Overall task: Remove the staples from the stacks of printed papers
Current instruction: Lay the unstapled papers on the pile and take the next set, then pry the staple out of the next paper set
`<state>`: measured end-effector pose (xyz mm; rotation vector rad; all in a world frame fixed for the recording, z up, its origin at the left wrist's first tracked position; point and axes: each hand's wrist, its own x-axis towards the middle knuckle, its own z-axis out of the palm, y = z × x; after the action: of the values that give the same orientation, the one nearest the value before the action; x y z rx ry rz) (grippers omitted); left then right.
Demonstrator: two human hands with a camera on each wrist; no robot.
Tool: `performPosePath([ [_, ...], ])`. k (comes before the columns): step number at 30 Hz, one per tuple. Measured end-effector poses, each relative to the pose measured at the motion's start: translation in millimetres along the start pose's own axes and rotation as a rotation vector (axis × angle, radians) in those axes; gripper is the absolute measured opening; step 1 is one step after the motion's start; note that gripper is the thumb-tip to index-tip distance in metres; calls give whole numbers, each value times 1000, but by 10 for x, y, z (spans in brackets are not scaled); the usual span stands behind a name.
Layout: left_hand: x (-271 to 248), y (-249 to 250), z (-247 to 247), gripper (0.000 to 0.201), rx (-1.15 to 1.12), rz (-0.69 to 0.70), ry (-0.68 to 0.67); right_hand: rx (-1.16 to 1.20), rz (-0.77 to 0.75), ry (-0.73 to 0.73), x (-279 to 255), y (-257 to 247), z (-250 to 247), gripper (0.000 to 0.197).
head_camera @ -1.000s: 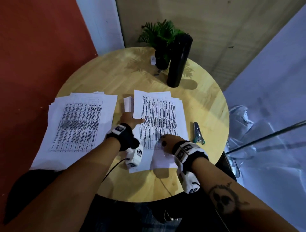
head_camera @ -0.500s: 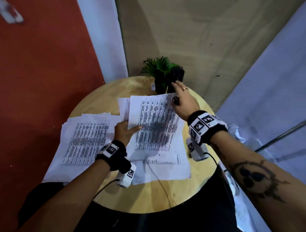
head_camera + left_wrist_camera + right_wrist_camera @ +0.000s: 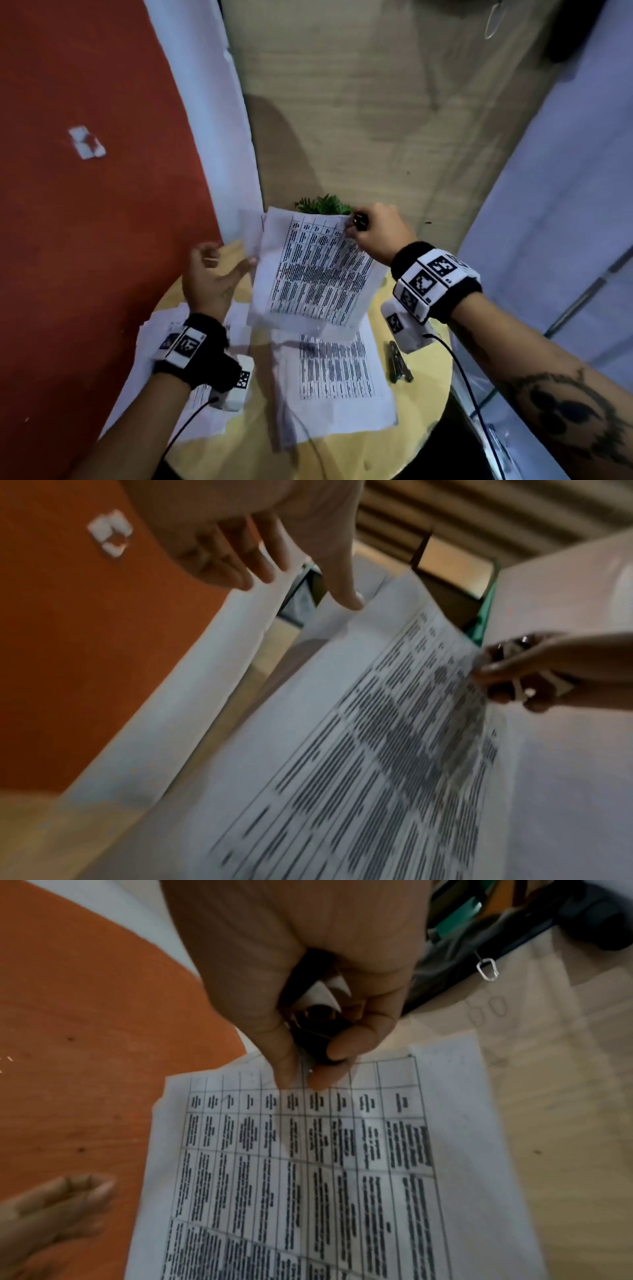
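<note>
My right hand (image 3: pixel 354 224) pinches the top right corner of a printed paper stack (image 3: pixel 315 274) and holds it tilted in the air above the round wooden table (image 3: pixel 428 394). A small black staple remover (image 3: pixel 362 221) sits in the same hand. In the right wrist view, thumb and forefinger (image 3: pixel 301 1077) grip the sheet's top edge (image 3: pixel 308 1164) with the black tool (image 3: pixel 318 1037) behind them. My left hand (image 3: pixel 219 270) is open beside the stack's left edge, one fingertip (image 3: pixel 346 599) touching a back sheet. More printed sheets (image 3: pixel 335 377) lie on the table underneath.
Another pile of printed papers (image 3: pixel 154 342) lies at the table's left, partly under my left wrist. A dark metal stapler (image 3: pixel 399 365) rests near the right edge. A green plant (image 3: pixel 322 205) peeks over the lifted stack. A red wall stands close on the left.
The right hand has raised the stack from the table into the air. The left hand has come off the sheets and opened beside the stack. The head view has tilted upward.
</note>
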<state>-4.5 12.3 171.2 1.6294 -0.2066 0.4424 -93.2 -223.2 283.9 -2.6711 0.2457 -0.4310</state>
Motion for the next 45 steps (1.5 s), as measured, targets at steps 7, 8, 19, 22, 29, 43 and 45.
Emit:
performPosePath([
  [7, 384, 1261, 98, 107, 312, 448, -244, -37, -106, 32, -49, -381, -576, 9],
  [8, 389, 1440, 115, 100, 447, 460, -315, -47, -126, 38, -59, -426, -639, 9],
  [19, 580, 2050, 92, 46, 357, 444, -605, -84, -225, 159, -196, -698, -1150, 18],
  [22, 537, 2128, 53, 33, 327, 459, -625, -97, -226, 156, -236, -746, -1206, 21],
  [29, 492, 2222, 28, 48, 433, 472, -645, -100, -217, 153, -279, -783, -1223, 5],
  [43, 473, 2292, 3, 23, 371, 453, -672, 688, -256, 498, -372, -938, -883, 26],
  [45, 458, 2302, 0, 23, 362, 443, -671, 788, -219, 305, -351, -957, -806, 26],
])
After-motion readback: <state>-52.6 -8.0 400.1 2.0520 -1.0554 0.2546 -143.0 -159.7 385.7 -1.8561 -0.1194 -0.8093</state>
